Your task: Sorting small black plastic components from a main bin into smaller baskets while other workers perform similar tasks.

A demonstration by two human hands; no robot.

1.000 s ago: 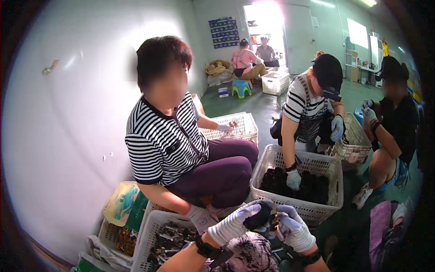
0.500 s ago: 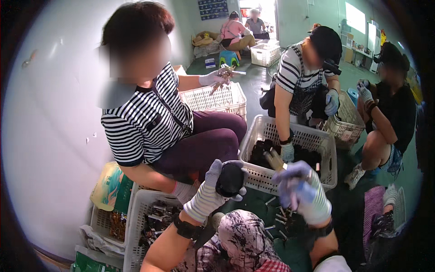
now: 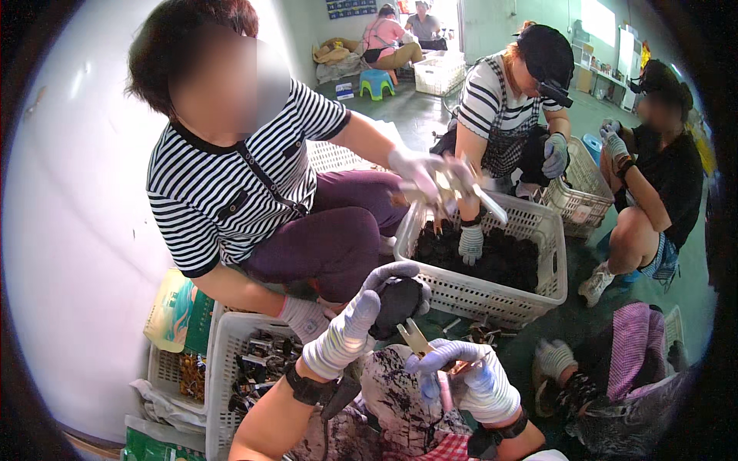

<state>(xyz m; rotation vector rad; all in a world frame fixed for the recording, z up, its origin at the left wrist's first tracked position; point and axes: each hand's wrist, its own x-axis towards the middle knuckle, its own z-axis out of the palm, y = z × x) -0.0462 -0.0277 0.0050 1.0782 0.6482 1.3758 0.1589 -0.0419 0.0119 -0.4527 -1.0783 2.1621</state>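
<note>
My left hand [image 3: 342, 334], in a striped knit glove, is closed around a black rounded part [image 3: 400, 306] above my lap. Close to its right, my gloved right hand [image 3: 484, 384] is closed on a flat, pale two-pronged piece [image 3: 415, 336], whose prongs point up and left toward the black part. Whether the two pieces touch is unclear. Something pinkish shows under the right fingers, too covered to name. A patterned cloth [image 3: 392, 380] lies over my lap below both hands.
Ahead stands a white crate [image 3: 492, 311] of black parts, a co-worker's hand [image 3: 470, 244] in it. Another co-worker's blurred hand [image 3: 419, 170] holds metal pieces above it. Left is a crate [image 3: 219, 384] of metal pieces. A gloved hand [image 3: 555, 359] shows at right.
My right hand came left and down with the pale piece, close to the black part. The striped-shirt co-worker's hand swung right over the crate. A co-worker's hand at lower right moved left.
</note>
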